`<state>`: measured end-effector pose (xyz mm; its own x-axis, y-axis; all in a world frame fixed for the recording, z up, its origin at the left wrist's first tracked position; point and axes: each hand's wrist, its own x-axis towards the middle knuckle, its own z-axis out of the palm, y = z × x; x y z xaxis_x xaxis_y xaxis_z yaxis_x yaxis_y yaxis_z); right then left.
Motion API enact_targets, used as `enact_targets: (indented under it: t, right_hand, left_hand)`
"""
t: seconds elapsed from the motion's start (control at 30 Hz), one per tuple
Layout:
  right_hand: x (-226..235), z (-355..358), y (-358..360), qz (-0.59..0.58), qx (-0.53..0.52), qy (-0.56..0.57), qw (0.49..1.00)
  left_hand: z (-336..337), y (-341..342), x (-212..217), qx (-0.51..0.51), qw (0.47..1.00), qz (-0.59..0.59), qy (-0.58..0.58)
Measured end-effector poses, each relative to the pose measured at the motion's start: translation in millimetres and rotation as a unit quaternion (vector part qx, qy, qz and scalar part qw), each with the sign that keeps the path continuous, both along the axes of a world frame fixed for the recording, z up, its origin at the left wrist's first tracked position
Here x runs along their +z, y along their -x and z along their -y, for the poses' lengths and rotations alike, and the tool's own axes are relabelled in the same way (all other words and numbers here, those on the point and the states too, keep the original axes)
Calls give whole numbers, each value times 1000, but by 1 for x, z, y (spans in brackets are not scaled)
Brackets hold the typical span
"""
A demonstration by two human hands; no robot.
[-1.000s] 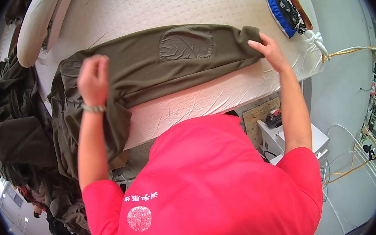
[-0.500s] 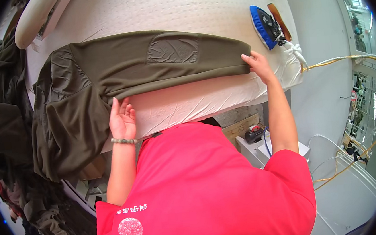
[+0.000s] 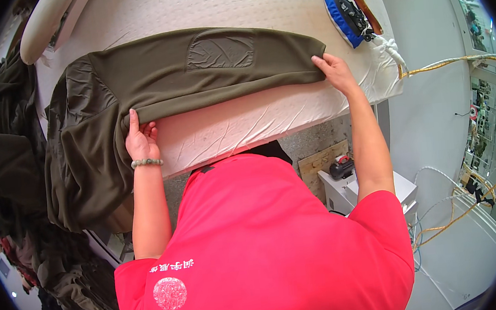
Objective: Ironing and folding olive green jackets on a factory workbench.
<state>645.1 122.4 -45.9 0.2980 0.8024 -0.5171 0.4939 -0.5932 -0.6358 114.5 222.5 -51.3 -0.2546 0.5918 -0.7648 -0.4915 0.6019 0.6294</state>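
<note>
A dark olive long-sleeved garment [image 3: 152, 75] lies on the padded white ironing table [image 3: 221, 119], its sleeve stretched out to the right. Smooth, creased fabric panels mark the shoulder and the middle of the sleeve. My right hand [image 3: 338, 71] is closed on the sleeve's end, thumb on top. Beaded bracelet on its wrist, my left hand [image 3: 142, 142] is at the underarm end of the sleeve's near edge. Its thumb lies against the cloth and its fingers curl beside it, pinching the edge. The garment's body bunches in folds at the left, hanging over the table's near edge.
An iron [image 3: 349, 19] with a blue-edged sole and brown handle rests at the table's far right, near tied white cloth and yellow hoses [image 3: 441, 67]. A white padded arm [image 3: 48, 28] juts in at the far left. Dark garments [image 3: 10, 170] are heaped at the left.
Both hands and the sleeve have moved slightly away from me in the view. My left hand has gone from loosely open beside the underarm to pinching the sleeve's edge.
</note>
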Motion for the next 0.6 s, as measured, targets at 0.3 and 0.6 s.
enact_targets:
  t: [0.3, 0.6]
  right_hand:
    - [22, 1, 2, -221, -69, -85, 969]
    - [19, 34, 27, 181, -12, -157, 971]
  left_hand:
    - [10, 13, -9, -48, 989, -126, -60]
    - [27, 36, -1, -224, 948, -225, 21]
